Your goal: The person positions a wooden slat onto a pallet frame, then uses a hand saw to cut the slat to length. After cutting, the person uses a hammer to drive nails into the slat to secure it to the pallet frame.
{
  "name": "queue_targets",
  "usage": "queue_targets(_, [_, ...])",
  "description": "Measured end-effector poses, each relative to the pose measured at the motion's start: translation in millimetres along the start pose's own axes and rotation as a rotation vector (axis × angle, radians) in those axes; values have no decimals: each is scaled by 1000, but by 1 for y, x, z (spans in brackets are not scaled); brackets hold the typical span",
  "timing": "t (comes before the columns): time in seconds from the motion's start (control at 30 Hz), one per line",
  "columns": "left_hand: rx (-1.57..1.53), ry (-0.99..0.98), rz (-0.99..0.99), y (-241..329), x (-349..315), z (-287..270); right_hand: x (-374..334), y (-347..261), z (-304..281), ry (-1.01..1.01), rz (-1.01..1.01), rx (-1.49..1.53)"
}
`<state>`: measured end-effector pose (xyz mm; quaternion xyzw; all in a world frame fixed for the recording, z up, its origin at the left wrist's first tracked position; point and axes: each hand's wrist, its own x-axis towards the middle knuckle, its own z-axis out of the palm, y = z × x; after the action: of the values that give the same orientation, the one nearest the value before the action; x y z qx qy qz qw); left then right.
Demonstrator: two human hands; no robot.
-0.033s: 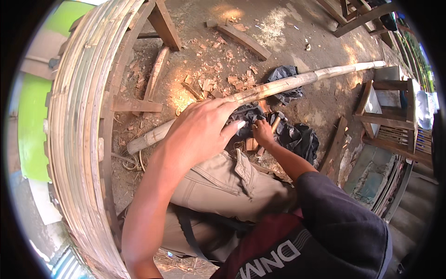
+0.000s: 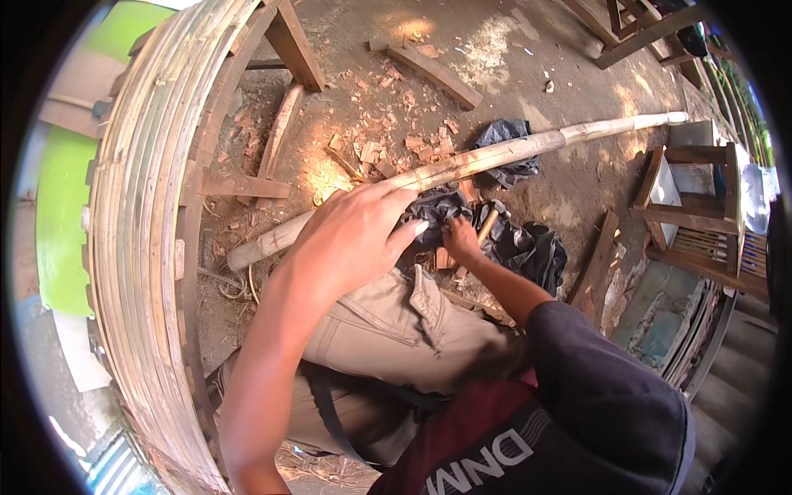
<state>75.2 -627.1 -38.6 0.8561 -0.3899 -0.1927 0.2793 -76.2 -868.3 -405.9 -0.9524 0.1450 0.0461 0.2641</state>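
A long bamboo pole [image 2: 495,153] runs slantwise across the ground in front of my knee. My left hand [image 2: 351,227] lies over the pole's near part, its thumb against a crumpled piece of black plastic [image 2: 436,208]; its fingertips are partly hidden. At the plastic's right side, my right hand [image 2: 462,239] has closed its fingers in a pinch on it. Just right of that hand is a tool with a wooden handle [image 2: 489,223], perhaps a hammer. More black plastic [image 2: 532,252] lies crumpled beyond it.
A slatted bamboo bench [image 2: 136,214] stands along my left. Wood chips [image 2: 371,153] and a loose wooden block [image 2: 435,76] litter the ground ahead. Black plastic [image 2: 505,132] lies under the pole. A wooden frame [image 2: 697,198] and a plank [image 2: 594,260] are at the right.
My right hand has shifted slightly left, still at the black plastic. The view has moved a little; my left hand stays over the pole.
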Motion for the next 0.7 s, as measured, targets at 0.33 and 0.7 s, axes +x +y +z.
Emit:
queue_targets(0.33, [100, -47, -71, 69, 23, 31, -24, -19, 29, -213, -26, 338])
queue_targets(0.7, [45, -194, -179, -2, 54, 131, 12, 28, 15, -159, 141, 210])
